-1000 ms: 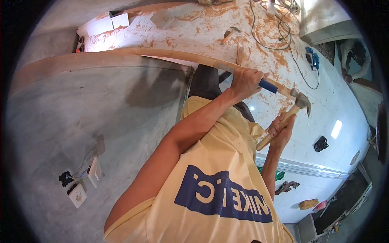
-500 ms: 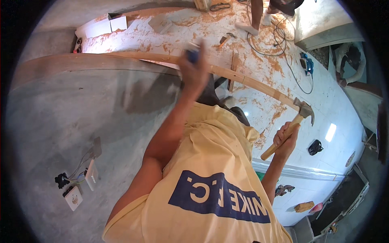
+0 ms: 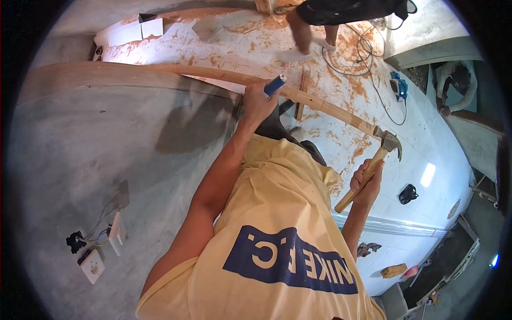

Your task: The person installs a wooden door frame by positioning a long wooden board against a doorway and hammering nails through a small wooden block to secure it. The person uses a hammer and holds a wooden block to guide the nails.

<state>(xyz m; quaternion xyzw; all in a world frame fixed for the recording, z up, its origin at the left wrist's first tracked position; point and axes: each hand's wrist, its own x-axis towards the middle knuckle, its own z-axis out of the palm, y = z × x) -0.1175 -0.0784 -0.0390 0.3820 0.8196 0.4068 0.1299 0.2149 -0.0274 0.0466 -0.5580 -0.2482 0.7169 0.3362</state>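
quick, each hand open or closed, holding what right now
Left hand: closed, holding a blue cylindrical tool handle.
Right hand: closed, holding a grey-headed, wooden-handled claw hammer.

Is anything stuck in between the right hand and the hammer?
No, nothing that I can see. The right hand is bare and grips the hammer directly, wrapped around its wooden handle, below the metal head.

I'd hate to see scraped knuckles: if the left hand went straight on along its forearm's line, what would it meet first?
Most likely the long wooden strip, which runs just ahead of the left hand in the picture; depth is unclear, so they may be touching.
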